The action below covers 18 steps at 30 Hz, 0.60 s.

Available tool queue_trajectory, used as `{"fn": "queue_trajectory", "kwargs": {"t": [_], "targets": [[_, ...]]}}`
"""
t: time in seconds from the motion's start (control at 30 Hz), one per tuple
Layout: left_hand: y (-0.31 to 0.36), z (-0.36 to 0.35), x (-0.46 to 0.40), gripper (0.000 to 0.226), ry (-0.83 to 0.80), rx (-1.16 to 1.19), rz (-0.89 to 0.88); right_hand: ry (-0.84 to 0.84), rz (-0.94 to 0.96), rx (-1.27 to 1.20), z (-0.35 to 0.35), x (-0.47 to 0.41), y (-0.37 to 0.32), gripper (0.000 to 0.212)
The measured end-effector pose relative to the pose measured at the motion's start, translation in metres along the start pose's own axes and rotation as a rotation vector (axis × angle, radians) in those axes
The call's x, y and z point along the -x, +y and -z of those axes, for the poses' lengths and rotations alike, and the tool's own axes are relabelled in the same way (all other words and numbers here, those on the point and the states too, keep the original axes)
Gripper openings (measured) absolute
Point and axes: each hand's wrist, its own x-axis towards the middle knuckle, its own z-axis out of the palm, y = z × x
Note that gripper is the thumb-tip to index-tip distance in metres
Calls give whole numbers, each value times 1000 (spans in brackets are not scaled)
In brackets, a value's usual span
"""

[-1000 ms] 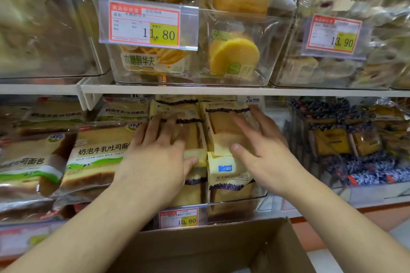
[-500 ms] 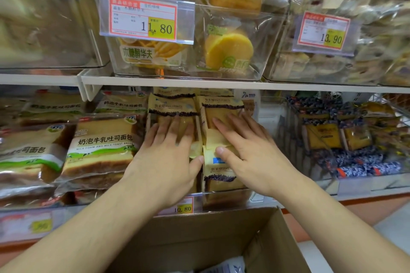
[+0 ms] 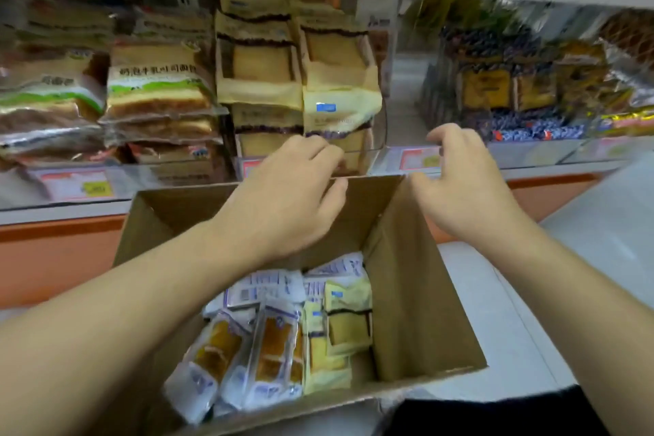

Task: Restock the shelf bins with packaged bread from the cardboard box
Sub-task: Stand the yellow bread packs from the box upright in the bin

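An open cardboard box (image 3: 421,294) stands below the shelf, holding several bread packs: white-wrapped ones (image 3: 262,347) on the left and yellow ones (image 3: 345,319) on the right. The clear shelf bin (image 3: 380,138) above it is stacked with yellow bread packs (image 3: 332,81). My left hand (image 3: 286,202) hovers over the box's far edge, fingers loosely curled, holding nothing. My right hand (image 3: 463,184) hangs over the box's right flap, fingers relaxed and empty.
Green-labelled toast loaves (image 3: 155,92) fill the bin to the left. Blue and yellow snack packs (image 3: 513,99) sit in a bin to the right. Price tags (image 3: 419,159) line the shelf edge. A pale floor (image 3: 495,311) lies right of the box.
Both hands have left the yellow packs in the bin and pulled back down over the box. The view has tilted down, showing the box's contents.
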Motion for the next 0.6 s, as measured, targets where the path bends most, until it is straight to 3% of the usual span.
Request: {"fn": "queue_trajectory", "kwargs": {"t": [0.1,0.17,0.3,0.47,0.6], "targets": [[-1,-52,29,34,-233,70,33,-358,-48,139,-11,25,22,65],[-7,-88,47,34,-395,113,97,-501,-7,204,-16,32,31,82],[-20,-148,69,39,-654,105,153,-487,33,218,-18,30,43,96],[-31,-211,58,49,-765,165,268,-498,33,183,-19,16,47,67],[-37,-261,40,60,-761,250,358,-495,32,65,-15,2,56,52]]}}
